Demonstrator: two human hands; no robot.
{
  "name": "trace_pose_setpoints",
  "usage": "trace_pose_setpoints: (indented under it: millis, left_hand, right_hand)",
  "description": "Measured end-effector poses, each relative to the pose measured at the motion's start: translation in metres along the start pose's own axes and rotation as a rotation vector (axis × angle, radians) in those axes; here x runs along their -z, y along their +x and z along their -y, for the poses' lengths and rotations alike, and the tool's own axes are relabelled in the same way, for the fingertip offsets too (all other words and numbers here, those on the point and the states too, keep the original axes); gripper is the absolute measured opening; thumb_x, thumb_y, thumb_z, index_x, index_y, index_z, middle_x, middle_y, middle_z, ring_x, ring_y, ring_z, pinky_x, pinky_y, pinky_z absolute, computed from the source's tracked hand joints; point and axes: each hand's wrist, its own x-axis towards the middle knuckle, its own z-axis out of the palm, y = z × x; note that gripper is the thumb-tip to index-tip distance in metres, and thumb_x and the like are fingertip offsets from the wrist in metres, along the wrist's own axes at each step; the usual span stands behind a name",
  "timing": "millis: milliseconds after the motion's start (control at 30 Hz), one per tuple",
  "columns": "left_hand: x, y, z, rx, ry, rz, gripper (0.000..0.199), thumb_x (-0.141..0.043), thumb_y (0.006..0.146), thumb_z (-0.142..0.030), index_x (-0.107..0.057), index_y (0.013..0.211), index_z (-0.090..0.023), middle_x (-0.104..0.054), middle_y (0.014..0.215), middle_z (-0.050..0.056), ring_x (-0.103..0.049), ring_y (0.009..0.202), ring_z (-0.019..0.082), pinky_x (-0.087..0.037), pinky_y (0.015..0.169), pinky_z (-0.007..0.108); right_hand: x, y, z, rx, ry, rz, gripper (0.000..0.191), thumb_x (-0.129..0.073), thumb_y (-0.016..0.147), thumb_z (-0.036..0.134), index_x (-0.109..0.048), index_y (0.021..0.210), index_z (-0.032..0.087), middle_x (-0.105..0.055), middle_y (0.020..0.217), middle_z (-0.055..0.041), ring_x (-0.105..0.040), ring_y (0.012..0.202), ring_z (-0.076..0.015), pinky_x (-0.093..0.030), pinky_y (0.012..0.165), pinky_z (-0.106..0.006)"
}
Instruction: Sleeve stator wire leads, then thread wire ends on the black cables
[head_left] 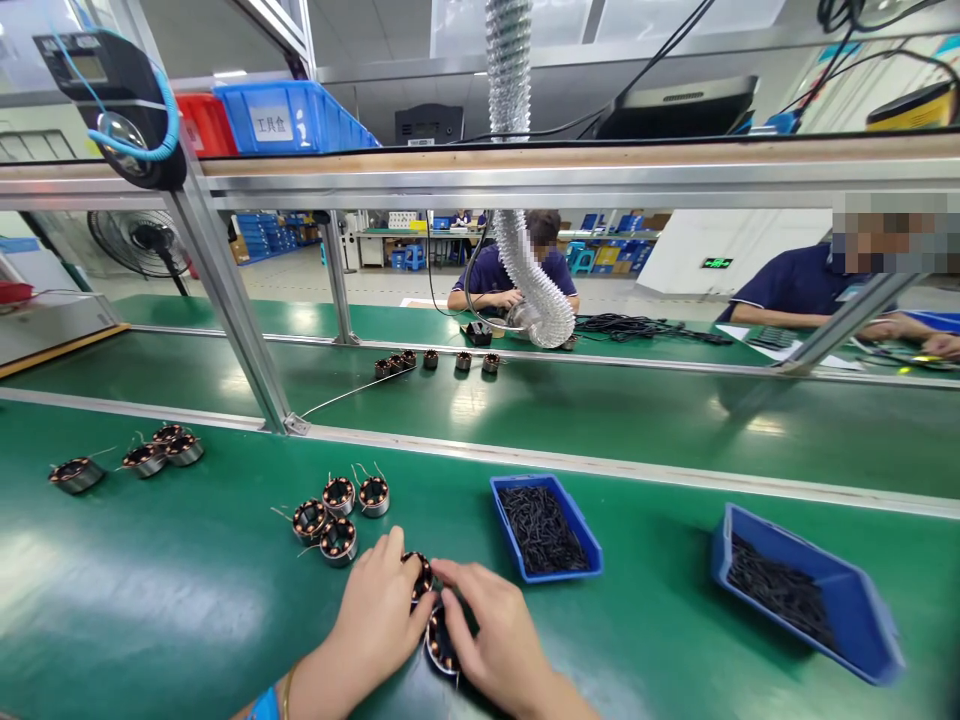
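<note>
Near the front edge of the green bench, my left hand (381, 602) is closed around the left side of a copper-wound ring part (421, 578). The fingertips of my right hand (491, 625) come up to that part's right side, and its thumb and fingers are bent around a second ring part (441, 640) just in front. Both hands partly cover the two parts. A group of several similar wound rings (338, 540) stands to the left of my left hand, with thin wires sticking up.
Two blue bins, one centre right (592, 562) and one far right (862, 600), hold small black pieces. More wound rings (144, 460) lie at the left. A metal post (232, 310) and rail cross behind. Two people sit beyond, near a hanging silver duct (525, 270).
</note>
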Motion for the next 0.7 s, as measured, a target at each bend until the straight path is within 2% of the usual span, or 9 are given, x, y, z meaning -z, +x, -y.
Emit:
trace_pose_setpoints:
  millis: [100, 200, 267, 367, 433, 567, 633, 700]
  left_hand:
    - [0.0, 0.0, 0.001, 0.005, 0.014, -0.016, 0.025, -0.048, 0.095, -0.026, -0.071, 0.1, -0.017, -0.059, 0.111, 0.015, -0.062, 0.102, 0.031, -0.052, 0.087, 0.045]
    - [0.003, 0.0, 0.002, 0.045, 0.007, -0.026, 0.022, -0.052, 0.094, -0.029, -0.071, 0.098, -0.018, -0.059, 0.107, 0.013, -0.063, 0.099, 0.03, -0.052, 0.085, 0.042]
    - [0.005, -0.001, 0.002, 0.068, 0.0, -0.027, 0.02, -0.058, 0.091, -0.033, -0.071, 0.096, -0.019, -0.058, 0.105, 0.011, -0.063, 0.098, 0.029, -0.053, 0.083, 0.04]
    - [0.007, -0.001, 0.002, 0.078, -0.005, -0.039, 0.02, -0.061, 0.09, -0.037, -0.071, 0.093, -0.02, -0.058, 0.106, 0.01, -0.064, 0.096, 0.028, -0.053, 0.081, 0.038]
    - [0.007, -0.001, 0.002, 0.085, -0.01, -0.041, 0.019, -0.061, 0.09, -0.036, -0.071, 0.093, -0.02, -0.058, 0.107, 0.01, -0.064, 0.095, 0.027, -0.052, 0.081, 0.038]
    - [0.004, 0.0, -0.002, 0.119, -0.013, -0.039, 0.018, -0.058, 0.089, -0.032, -0.071, 0.093, -0.02, -0.058, 0.109, 0.01, -0.064, 0.096, 0.026, -0.052, 0.083, 0.037]
    - [0.002, -0.002, -0.004, 0.131, -0.005, -0.043, 0.019, -0.057, 0.09, -0.032, -0.071, 0.094, -0.02, -0.059, 0.112, 0.011, -0.064, 0.098, 0.026, -0.052, 0.084, 0.037]
    - [0.003, -0.007, -0.005, 0.13, -0.007, -0.036, 0.023, -0.059, 0.09, -0.038, -0.071, 0.099, -0.02, -0.06, 0.115, 0.012, -0.066, 0.096, 0.027, -0.053, 0.083, 0.039]
  right_hand:
    - [0.003, -0.004, 0.009, 0.148, -0.116, 0.073, 0.045, -0.043, 0.091, 0.014, -0.052, 0.135, 0.011, -0.076, 0.103, -0.0139, -0.072, 0.08, -0.0251, -0.058, 0.07, -0.038]
    - [0.012, -0.001, 0.008, 0.111, -0.123, 0.112, 0.047, -0.048, 0.093, 0.019, -0.05, 0.14, 0.016, -0.075, 0.114, -0.0125, -0.072, 0.093, -0.0252, -0.059, 0.08, -0.039]
    - [0.022, 0.002, 0.001, 0.034, -0.13, 0.035, 0.036, -0.048, 0.097, 0.023, -0.058, 0.131, 0.018, -0.074, 0.118, -0.0113, -0.071, 0.103, -0.0248, -0.058, 0.088, -0.039]
    - [0.031, 0.006, -0.009, -0.059, -0.134, -0.084, 0.029, -0.042, 0.1, 0.022, -0.063, 0.12, 0.018, -0.075, 0.112, -0.0104, -0.071, 0.103, -0.0231, -0.058, 0.09, -0.038]
    - [0.027, 0.005, -0.01, -0.045, -0.115, -0.042, 0.033, -0.041, 0.099, 0.019, -0.061, 0.125, 0.018, -0.076, 0.112, -0.0097, -0.071, 0.102, -0.0223, -0.058, 0.09, -0.037]
    - [0.005, -0.001, -0.001, 0.048, -0.08, 0.083, 0.045, -0.039, 0.093, 0.011, -0.058, 0.133, 0.016, -0.074, 0.117, -0.0112, -0.072, 0.102, -0.0222, -0.06, 0.088, -0.035]
    - [-0.001, -0.002, 0.001, 0.078, -0.082, 0.108, 0.046, -0.04, 0.092, 0.011, -0.058, 0.134, 0.016, -0.074, 0.119, -0.0118, -0.073, 0.102, -0.0226, -0.06, 0.088, -0.034]
    - [0.004, -0.001, -0.007, 0.096, -0.131, 0.083, 0.043, -0.042, 0.094, 0.015, -0.059, 0.133, 0.018, -0.073, 0.121, -0.0108, -0.071, 0.105, -0.0234, -0.059, 0.09, -0.036]
